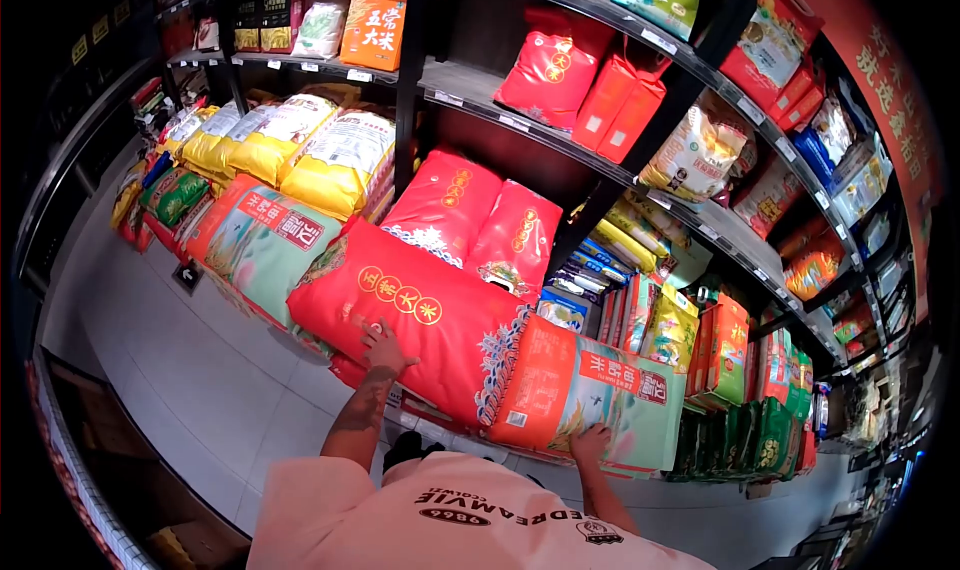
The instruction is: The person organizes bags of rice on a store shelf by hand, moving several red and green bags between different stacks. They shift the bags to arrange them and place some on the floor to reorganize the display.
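We see our left hand (383, 348) spread flat on the big red rice sack (420, 320), gripping nothing | that red sack lies atop the bottom-shelf stack, left of the green-and-orange rice sack (600, 400) | our right hand (590, 442) presses open-fingered on that green-and-orange sack's lower edge, grasping nothing.

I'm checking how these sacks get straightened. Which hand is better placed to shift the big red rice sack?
Probably the left hand: it lies flat on the red rice sack. The right hand rests on the green and orange sack beside it.
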`<control>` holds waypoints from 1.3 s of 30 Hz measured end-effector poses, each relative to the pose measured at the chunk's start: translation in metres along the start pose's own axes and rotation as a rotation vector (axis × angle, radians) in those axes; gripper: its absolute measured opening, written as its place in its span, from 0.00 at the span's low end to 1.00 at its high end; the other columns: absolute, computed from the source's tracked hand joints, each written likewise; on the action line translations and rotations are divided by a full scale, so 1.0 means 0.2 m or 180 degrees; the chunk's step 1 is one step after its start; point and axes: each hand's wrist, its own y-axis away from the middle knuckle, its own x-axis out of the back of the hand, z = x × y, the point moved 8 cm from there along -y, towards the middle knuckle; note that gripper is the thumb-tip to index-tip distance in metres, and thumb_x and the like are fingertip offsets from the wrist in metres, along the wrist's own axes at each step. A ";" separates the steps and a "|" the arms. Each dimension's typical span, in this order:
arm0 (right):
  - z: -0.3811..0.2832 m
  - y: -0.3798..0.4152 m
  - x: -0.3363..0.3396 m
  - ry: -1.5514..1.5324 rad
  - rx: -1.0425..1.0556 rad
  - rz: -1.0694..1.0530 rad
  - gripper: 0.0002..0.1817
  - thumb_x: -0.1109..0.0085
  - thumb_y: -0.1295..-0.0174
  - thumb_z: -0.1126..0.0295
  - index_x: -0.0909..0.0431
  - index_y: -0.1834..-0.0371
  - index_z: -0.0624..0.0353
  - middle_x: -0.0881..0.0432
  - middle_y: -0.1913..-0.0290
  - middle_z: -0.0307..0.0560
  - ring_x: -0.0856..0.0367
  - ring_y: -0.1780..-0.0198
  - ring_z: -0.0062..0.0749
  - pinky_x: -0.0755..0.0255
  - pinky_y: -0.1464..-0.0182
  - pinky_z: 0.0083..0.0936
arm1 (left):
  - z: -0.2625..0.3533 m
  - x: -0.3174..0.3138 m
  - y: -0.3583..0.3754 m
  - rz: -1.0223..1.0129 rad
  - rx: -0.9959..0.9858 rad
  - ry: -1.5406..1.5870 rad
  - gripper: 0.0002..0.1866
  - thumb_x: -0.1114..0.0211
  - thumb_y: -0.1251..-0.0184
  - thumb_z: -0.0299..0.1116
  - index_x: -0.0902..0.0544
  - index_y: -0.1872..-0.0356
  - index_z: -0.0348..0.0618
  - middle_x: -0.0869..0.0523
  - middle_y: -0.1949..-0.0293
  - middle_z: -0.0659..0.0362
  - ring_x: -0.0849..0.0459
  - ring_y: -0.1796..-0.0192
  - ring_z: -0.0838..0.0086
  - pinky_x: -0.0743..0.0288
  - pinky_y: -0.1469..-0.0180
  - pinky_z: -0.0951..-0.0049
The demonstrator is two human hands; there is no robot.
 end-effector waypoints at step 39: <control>-0.11 -0.02 -0.20 0.0262 -0.0774 -0.1370 0.48 0.32 0.60 0.48 0.42 0.48 0.79 0.26 0.52 0.74 0.26 0.48 0.61 0.30 0.47 0.41 | 0.19 -0.07 -0.23 -0.0960 -0.0989 -0.1903 0.43 0.31 0.64 0.67 0.20 0.51 0.43 0.25 0.44 0.41 0.21 0.49 0.50 0.20 0.64 0.52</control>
